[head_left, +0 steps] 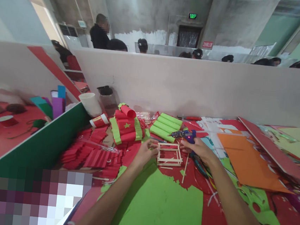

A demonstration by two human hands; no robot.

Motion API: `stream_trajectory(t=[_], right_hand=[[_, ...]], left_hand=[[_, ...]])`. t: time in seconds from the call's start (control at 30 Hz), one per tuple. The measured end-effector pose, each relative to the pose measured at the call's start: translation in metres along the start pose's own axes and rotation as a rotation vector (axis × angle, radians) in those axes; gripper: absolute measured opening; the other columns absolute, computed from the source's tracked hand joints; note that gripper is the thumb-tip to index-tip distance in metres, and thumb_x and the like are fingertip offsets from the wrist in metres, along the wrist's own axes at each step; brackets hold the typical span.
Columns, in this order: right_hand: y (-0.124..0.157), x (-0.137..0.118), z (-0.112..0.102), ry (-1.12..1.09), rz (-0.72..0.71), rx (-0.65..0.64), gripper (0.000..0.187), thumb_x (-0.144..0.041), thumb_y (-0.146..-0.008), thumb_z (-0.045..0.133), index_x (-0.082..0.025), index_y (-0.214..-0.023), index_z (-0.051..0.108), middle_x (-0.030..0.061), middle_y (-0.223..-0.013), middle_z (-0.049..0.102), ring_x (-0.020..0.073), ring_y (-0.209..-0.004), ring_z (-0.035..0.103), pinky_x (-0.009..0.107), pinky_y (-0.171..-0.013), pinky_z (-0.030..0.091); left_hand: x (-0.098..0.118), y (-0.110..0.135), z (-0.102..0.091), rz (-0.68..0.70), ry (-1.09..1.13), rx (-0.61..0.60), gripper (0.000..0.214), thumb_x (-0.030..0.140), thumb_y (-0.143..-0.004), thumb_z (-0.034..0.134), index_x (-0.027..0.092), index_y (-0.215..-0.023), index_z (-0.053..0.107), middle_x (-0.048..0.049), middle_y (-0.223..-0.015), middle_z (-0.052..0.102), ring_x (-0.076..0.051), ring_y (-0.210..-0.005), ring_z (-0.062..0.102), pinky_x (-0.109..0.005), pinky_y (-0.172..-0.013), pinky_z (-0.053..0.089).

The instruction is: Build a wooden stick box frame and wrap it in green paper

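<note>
My left hand (pixel 146 152) is closed on the left edge of a small box-shaped frame (pixel 169 160) made of thin wooden sticks. My right hand (pixel 202 149) grips a blue hot glue gun (pixel 189 135), its nozzle pointing left, above and behind the frame. Beneath the right hand, a loose wooden stick (pixel 185 169) lies beside the frame. A large sheet of light green paper (pixel 162 202) with a ragged upper edge spreads in front of it. Behind stand green paper rolls (pixel 166 124) and a red and green paper model with a yellow star (pixel 126 126).
Stacks of folded red paper (pixel 100 159) lie to the left, near a green board (pixel 41 141), a paper cup (pixel 89 103) and a lidded clear jar (pixel 108 98). Orange paper (pixel 246 160) and pliers (pixel 200 167) are on the right. A white partition (pixel 189 84) rises behind; people sit beyond it.
</note>
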State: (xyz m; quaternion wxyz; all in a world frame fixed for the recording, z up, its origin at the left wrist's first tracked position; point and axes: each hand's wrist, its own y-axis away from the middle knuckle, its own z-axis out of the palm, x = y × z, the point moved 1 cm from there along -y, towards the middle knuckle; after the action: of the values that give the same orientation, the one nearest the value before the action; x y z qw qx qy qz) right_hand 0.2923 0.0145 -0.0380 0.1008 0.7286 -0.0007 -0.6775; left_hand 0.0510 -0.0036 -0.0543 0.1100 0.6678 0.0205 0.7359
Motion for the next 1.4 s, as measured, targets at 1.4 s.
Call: stream_trajectory(t=[1.4], right_hand=[[-0.0009, 0.0009, 0.0007, -0.019, 0.008, 0.021, 0.025, -0.033, -0.072, 0.076, -0.016, -0.089, 0.068, 0.0090, -0.090, 0.072, 0.0186, -0.077, 0.070, 0.028, -0.071, 0.060]], left_hand=[[-0.0008, -0.0005, -0.0008, 0.010, 0.026, 0.000, 0.029, 0.017, -0.069, 0.073, 0.017, -0.095, 0.059, -0.0066, -0.090, 0.065, -0.015, -0.074, 0.065, -0.027, -0.064, 0.055]])
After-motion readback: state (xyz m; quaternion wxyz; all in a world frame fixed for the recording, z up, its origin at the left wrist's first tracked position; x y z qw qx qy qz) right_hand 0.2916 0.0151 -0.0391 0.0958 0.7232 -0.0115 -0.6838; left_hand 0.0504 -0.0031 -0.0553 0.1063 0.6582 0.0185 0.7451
